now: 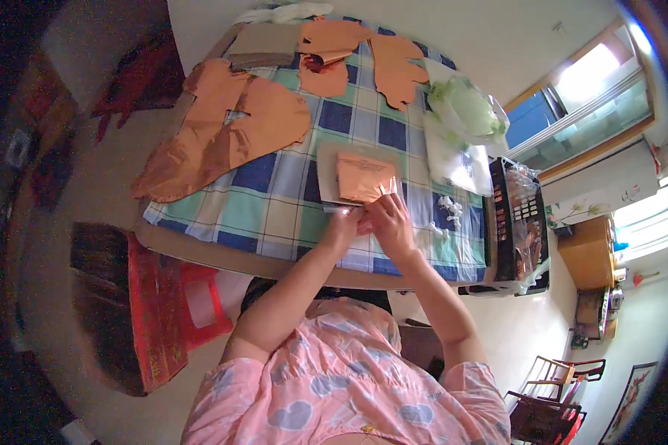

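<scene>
Both hands meet at the near edge of a flat clear plastic bag [395, 182] on the table. Inside it lie a folded copper-coloured foil packet [364, 176] and a pale grey card [328, 167]. My left hand [343, 225] is closed on the bag's near edge, left of the middle. Beside it, my right hand [390, 221] pinches the same edge, fingers bent. The fingertips partly hide each other. Farther left a large flat copper-coloured foil shape [237, 137], like a deflated balloon, is spread out. Two more foil shapes, one folded [325, 78] and one flat [397, 70], lie at the far side.
A checked cloth [267, 182] covers the table. A grey stack [266, 43] sits at the far left. To the right are a green-and-white plastic bag [460, 111], small white pieces [450, 209] and a black crate [503, 215]. A red stool [200, 305] stands at the lower left.
</scene>
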